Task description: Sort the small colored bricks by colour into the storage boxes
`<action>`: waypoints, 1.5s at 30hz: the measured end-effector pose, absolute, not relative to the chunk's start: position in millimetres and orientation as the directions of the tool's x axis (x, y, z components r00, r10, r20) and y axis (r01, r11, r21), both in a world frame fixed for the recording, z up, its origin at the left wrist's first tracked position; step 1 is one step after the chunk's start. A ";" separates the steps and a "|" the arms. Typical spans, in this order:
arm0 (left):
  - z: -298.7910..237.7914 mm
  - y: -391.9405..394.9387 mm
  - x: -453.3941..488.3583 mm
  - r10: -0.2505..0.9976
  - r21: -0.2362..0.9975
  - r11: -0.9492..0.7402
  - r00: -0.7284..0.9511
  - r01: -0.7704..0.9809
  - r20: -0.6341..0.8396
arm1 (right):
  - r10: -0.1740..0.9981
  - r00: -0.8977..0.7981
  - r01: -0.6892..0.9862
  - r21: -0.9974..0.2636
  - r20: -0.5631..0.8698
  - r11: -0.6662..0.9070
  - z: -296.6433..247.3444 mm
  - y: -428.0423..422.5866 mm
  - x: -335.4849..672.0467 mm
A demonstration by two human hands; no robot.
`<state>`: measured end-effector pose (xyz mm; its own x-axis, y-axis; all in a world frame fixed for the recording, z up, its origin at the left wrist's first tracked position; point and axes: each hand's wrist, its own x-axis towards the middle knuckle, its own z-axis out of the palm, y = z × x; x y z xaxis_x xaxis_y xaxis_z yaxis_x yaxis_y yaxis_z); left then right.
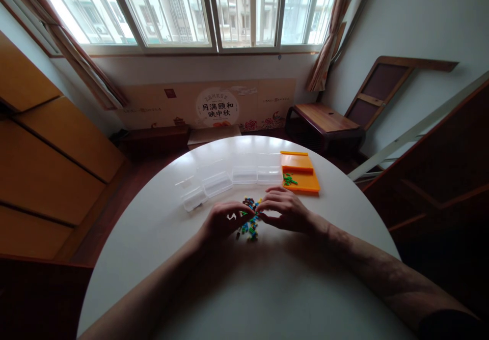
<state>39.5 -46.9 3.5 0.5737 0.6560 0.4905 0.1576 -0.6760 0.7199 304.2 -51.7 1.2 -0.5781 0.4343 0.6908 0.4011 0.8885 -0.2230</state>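
In the head view, the likeliest trouble is scattering: the left hand (225, 218) and right hand (284, 207) work fingertip to fingertip directly over a loose heap of small bricks (252, 226), so a dropped wrist or brushing finger could spread it across the smooth white table (290, 284). A tiny piece could also slip from a fingertip pinch and be lost among the others, and the right hand, just beside the near edge of the orange case (314, 181), might nudge it and shake the green pieces (289, 179) in its left corner. Both hands have fingers bent and tips drawn together; whether either grips a brick I cannot tell. The heap lies well in from the table's rounded far edge, nearer the hands than the row of clear boxes (244, 178); it looks mixed, with green, blue, yellow and dark brown-red bits, partly hidden by fingers.
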 end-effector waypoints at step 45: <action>1.7 -30.2 0.3 0.539 0.377 -0.838 0.708 0.396 0.456 | 0.778 -0.032 0.802 -0.449 0.627 0.394 -15.0 -16.9 371.9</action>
<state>0.3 -30.2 1.7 0.7080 0.5394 0.4559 0.3956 -0.8376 0.3767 371.9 -16.9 -15.0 -0.0317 0.7781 0.6273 0.8021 0.3943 -0.4486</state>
